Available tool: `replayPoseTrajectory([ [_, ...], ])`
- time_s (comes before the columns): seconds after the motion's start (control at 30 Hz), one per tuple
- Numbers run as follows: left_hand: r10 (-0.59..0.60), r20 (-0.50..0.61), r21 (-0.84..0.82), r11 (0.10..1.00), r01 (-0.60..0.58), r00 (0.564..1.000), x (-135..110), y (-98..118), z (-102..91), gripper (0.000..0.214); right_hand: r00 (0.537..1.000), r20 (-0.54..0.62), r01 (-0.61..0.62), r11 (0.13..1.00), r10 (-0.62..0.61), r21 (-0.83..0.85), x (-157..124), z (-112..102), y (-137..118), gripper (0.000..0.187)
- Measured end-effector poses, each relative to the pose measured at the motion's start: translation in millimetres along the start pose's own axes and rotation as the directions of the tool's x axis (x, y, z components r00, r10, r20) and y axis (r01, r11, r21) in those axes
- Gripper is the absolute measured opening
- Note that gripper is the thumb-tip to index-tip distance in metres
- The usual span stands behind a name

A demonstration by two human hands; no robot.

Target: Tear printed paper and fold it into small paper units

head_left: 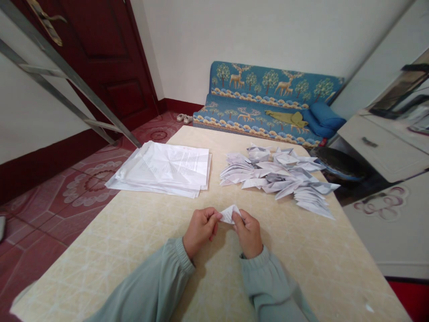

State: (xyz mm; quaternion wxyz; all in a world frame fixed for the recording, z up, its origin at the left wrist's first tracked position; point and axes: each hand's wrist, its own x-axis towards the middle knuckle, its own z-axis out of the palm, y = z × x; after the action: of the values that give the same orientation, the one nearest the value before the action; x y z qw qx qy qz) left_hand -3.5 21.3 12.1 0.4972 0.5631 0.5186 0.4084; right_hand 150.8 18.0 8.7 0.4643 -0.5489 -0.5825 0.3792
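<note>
A small folded piece of white printed paper (229, 213) is pinched between both my hands just above the beige table (134, 250). My left hand (199, 230) grips its left side with curled fingers. My right hand (248, 232) holds its right side, fingers pressed together. Both arms wear pale green sleeves. A stack of flat printed sheets (164, 169) lies on the table to the far left. A heap of several folded paper shapes (278, 176) lies to the far right.
A blue patterned sofa (268, 105) stands beyond the table. A metal ladder (67, 76) leans at the left before a dark red door (100, 53). A white cabinet (382, 147) stands at the right. A dark round object (338, 163) sits by the table's right edge.
</note>
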Motion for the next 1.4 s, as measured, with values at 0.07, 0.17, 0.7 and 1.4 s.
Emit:
replayPoseTrajectory([
  [0.07,0.070,-0.045,0.131,0.989,-0.063,0.997,0.2,-0.5,-1.2,0.038,0.997,-0.078,0.003,0.998,-0.007,-0.061,1.9,-2.5,2.6,0.040],
  [0.17,0.140,-0.066,0.227,0.966,-0.122,0.988,1.9,-1.8,-3.7,0.040,0.991,-0.136,-0.020,1.000,0.017,-0.020,3.9,-6.8,3.6,0.040],
  [0.7,0.020,-0.170,-0.012,1.000,-0.022,0.985,4.1,-6.2,-6.0,0.049,0.986,-0.161,-0.017,0.995,0.033,0.100,-0.5,-6.5,-0.3,0.030],
  [1.4,0.003,-0.118,-0.284,0.958,-0.037,0.993,7.9,1.2,-8.7,0.041,0.992,0.034,0.115,0.991,-0.117,0.061,-0.9,3.6,11.5,0.025],
])
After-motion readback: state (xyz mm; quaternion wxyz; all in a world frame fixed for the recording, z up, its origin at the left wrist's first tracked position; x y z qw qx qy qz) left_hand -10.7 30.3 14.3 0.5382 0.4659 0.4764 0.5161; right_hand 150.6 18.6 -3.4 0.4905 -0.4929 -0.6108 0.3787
